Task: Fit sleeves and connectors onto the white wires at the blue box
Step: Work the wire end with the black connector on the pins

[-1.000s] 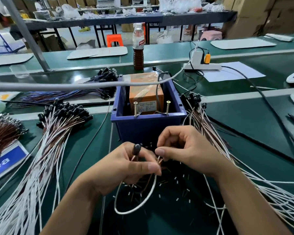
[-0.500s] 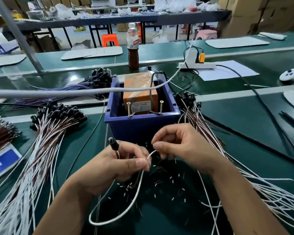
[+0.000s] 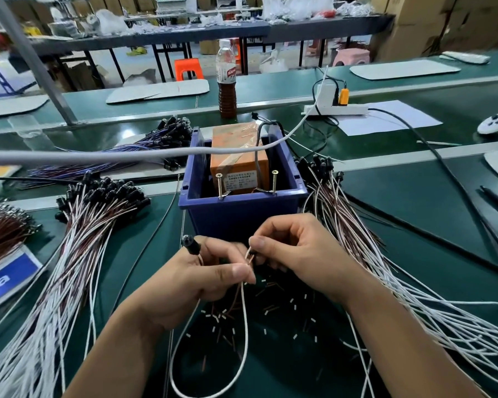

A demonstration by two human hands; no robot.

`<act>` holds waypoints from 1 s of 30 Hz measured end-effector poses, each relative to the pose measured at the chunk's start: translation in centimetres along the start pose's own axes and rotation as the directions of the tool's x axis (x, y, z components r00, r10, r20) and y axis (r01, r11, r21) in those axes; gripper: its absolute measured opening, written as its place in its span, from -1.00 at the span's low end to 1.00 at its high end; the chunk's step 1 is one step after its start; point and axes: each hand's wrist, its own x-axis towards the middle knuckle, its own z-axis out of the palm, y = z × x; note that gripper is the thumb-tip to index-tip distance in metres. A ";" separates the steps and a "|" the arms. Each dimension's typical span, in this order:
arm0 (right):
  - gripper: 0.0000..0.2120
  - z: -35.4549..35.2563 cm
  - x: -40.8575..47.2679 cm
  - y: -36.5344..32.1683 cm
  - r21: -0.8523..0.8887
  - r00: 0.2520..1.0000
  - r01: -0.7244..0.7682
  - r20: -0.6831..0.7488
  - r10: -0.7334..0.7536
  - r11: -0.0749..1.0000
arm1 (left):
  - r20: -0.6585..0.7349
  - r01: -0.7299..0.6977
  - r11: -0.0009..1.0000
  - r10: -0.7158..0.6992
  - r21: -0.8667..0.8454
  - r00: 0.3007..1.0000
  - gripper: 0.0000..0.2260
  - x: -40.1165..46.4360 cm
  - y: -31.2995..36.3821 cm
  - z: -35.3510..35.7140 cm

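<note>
Workshop floor, long green worktop [image 3: 414, 254] running across, benches and cartons blurred behind. Out at nine o'clock lies a fat bundle of white and brown wires [image 3: 78, 254] with black caps fanned at the top. Moving in, the left hand [image 3: 190, 280] is curled round one white wire [image 3: 243, 326], thumb pinching it near the tip, with a black connector [image 3: 191, 245] poking up from the fist at about eleven o'clock of it. That wire droops in a slack loop toward six o'clock: thin, light, floppy, so it wants holding close to the bare end or the tip will wander. Dead centre at twelve o'clock sits the blue box [image 3: 242, 211]. The right hand [image 3: 296, 254] meets the left, fingertips pinched at the wire's tip; whether a sleeve is between them I can't tell. Tiny loose sleeves [image 3: 295, 304] litter the worktop below, easy to drop. At three o'clock, another sheaf of wires [image 3: 371, 268] fans away.
</note>
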 end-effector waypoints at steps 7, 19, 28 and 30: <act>-0.87 0.3 0.1 0.3 -0.029 1.000 0.023 0.008 -0.023 0.999 | -0.072 0.013 1.000 -0.015 -0.027 0.997 -0.78 0.3 -0.5 0.1; -0.88 0.2 0.2 0.3 0.185 0.965 -0.007 -0.257 0.055 0.983 | -0.126 -0.201 0.972 0.186 -0.118 0.974 -0.69 0.4 -0.4 0.3; -0.85 2.6 -0.1 0.4 0.235 0.981 -0.131 0.168 0.093 0.963 | -0.432 -0.334 0.939 0.336 0.084 0.837 -0.68 1.2 -0.9 0.6; -0.93 2.4 -0.2 0.1 0.258 0.982 -0.111 0.177 0.065 0.960 | -0.460 -0.330 0.941 0.324 0.070 0.826 -0.65 1.1 -0.8 0.6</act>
